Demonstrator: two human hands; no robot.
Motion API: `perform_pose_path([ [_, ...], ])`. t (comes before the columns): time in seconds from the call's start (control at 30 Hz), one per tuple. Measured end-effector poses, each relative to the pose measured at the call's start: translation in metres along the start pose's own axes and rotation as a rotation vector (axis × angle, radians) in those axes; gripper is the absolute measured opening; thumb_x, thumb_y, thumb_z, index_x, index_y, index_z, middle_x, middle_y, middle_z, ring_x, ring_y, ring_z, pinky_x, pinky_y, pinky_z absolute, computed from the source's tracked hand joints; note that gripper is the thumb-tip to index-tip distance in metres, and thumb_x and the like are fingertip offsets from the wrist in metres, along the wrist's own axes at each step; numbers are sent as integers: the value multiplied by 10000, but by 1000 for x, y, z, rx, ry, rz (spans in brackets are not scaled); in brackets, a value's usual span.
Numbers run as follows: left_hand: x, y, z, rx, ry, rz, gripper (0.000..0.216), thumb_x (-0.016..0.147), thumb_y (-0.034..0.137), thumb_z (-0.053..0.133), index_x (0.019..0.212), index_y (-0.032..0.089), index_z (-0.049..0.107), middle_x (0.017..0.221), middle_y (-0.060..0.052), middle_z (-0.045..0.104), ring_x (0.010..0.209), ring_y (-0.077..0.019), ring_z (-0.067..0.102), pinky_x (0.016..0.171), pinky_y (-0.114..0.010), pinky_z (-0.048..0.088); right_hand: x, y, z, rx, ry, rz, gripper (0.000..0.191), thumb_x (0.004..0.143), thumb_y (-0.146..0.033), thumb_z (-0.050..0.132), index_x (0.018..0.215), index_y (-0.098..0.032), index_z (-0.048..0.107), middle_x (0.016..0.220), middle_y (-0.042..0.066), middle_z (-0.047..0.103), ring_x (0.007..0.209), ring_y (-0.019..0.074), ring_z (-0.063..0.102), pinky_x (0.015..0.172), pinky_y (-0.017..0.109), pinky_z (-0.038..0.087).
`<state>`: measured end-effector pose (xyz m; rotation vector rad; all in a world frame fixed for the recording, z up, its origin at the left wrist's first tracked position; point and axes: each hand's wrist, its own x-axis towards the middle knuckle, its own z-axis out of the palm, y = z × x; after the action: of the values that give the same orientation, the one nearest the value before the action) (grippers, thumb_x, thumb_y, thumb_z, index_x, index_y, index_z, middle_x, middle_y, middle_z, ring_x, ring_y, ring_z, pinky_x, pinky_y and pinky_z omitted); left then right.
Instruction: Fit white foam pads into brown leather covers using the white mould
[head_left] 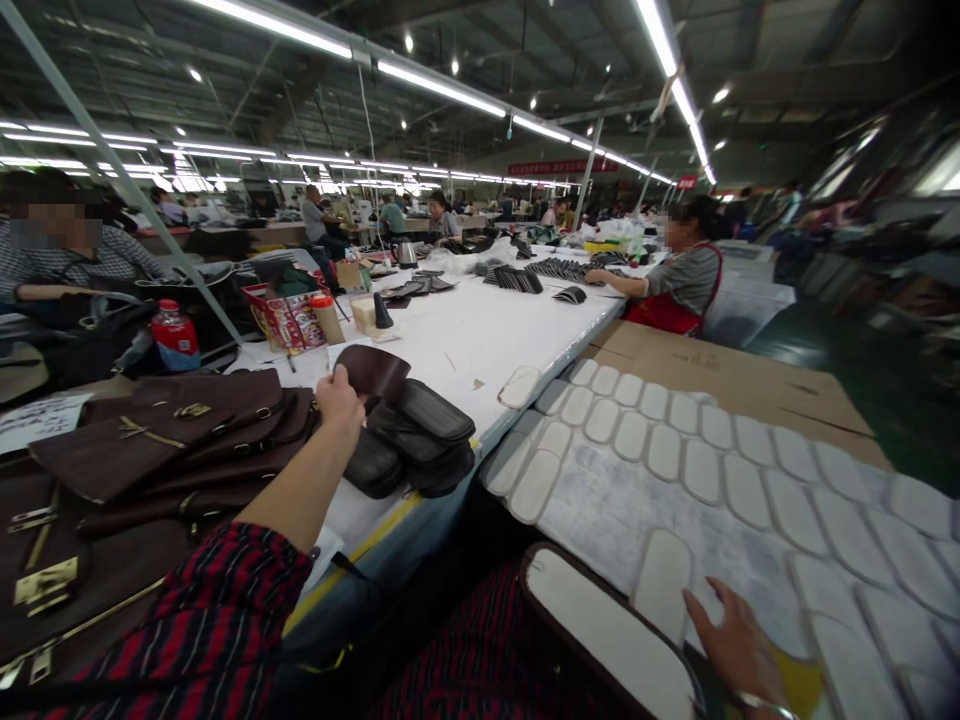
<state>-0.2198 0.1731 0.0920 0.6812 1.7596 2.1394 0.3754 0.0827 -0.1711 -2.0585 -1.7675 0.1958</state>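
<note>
My left hand reaches over the white table and pinches the edge of a curved dark brown leather piece. Just beyond that hand lie stacked black oval pads. My right hand is low at the right, its fingers apart, above a board of whitish oval pieces. One such oval piece lies closest to its fingertips. Across my lap rests a dark brown bag with a white oval panel facing up. A yellow patch shows beside my right wrist.
Brown leather bags with gold hardware are heaped at the left. Behind them stand a red-capped bottle and a patterned box. Rows of oval pieces cover the board at right. A co-worker sits across the table's far side.
</note>
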Motion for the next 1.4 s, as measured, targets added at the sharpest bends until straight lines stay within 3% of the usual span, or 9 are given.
perform_pose_path([
  [0.07,-14,23,-12,-39,17,53,276,809,251,504,1017,149,355,949,-8,538,783,-88,542,727,-290,505,-3,-22,-29,62,77,64,630,762,-584,351,1141,-94,466,1103,197,533,1050,333,495,883,484,393],
  [0.17,-61,51,-22,-126,-8,435,471,669,148,672,1063,181,415,1011,-1,568,893,-115,559,858,-335,482,-20,-75,-85,196,270,51,569,784,-519,416,1171,-104,458,1141,182,513,1092,303,468,926,459,372],
  [0.27,-128,58,-23,-127,-515,182,368,638,180,712,971,220,560,953,0,613,853,-162,596,788,-349,522,-44,-135,-129,474,250,-167,564,816,-453,468,1274,-144,358,1255,148,439,1139,249,445,957,420,370],
  [0.4,-214,25,-21,-89,-1023,-403,271,624,249,725,874,185,641,810,-8,655,713,-156,608,629,-279,533,-81,-190,-152,718,-190,-373,845,700,-506,626,1371,-178,229,1333,133,378,1227,272,359,1020,429,298],
  [0.53,-252,-31,-18,-100,-1116,-717,223,683,288,697,871,182,640,749,14,641,626,-91,575,555,-179,484,-110,-190,-143,923,-905,-223,686,662,-497,670,1228,-166,468,1072,62,589,984,228,543,864,344,444],
  [0.6,-253,-52,-18,-68,-1145,-810,215,713,302,675,892,190,632,750,20,638,600,-73,563,535,-161,471,-119,-176,-134,980,-1051,-65,455,707,-492,628,993,-139,609,884,17,629,837,189,573,753,295,477],
  [0.73,-247,-71,-16,223,-1373,-896,281,743,397,624,885,154,634,770,-34,657,642,-121,600,557,-210,501,-128,-148,-123,987,-816,243,399,791,-501,523,793,-111,611,717,2,608,673,141,561,639,263,486],
  [0.9,-254,-81,1,517,-1571,-645,355,764,488,542,681,146,585,575,-7,605,511,-117,577,508,-211,478,-125,-131,-122,897,-644,453,421,817,-531,455,974,-155,560,742,21,611,577,152,588,515,278,522],
  [1.4,-258,-91,13,663,-1546,-459,350,765,454,509,563,169,480,448,46,476,382,-75,424,390,-176,330,-104,-119,-111,685,-520,509,354,798,-520,482,884,-178,517,617,-22,528,432,95,429,419,222,377],
])
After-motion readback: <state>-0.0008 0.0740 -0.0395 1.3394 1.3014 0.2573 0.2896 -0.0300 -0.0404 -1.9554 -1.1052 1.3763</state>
